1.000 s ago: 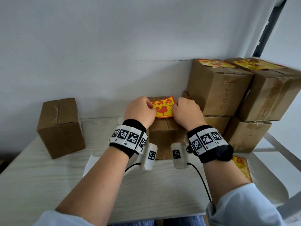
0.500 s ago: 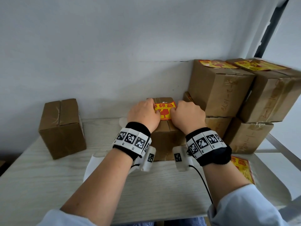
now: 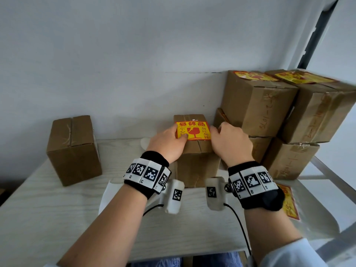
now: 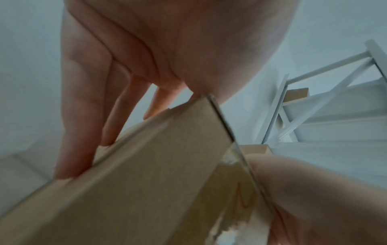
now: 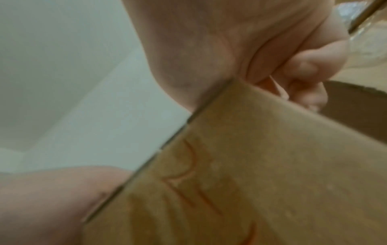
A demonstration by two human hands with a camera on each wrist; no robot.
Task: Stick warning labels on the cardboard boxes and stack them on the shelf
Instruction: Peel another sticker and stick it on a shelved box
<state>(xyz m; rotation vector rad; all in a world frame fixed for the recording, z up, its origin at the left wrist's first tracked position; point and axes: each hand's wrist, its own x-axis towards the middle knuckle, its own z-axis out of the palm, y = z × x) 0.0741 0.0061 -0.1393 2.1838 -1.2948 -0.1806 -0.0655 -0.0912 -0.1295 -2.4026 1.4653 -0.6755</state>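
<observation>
Labelling step, nearly done. The fragile-goods label (image 3: 193,130) lies flat on top of the middle cardboard box (image 3: 194,151), table centre. Your left hand (image 3: 167,145) presses its 9 o'clock edge with straight fingers and thumb. Your right hand (image 3: 230,144) sits at 3 o'clock, fingers bent at the box edge; I cannot tell its grip. Judged next: smooth the corners, then lift the box onto the labelled stack (image 3: 269,112) at 2 o'clock.

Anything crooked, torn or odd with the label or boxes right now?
The warning label sits nearly square on the middle box. The oddity: the right stack's top box is tilted, overhanging the box below.
</observation>
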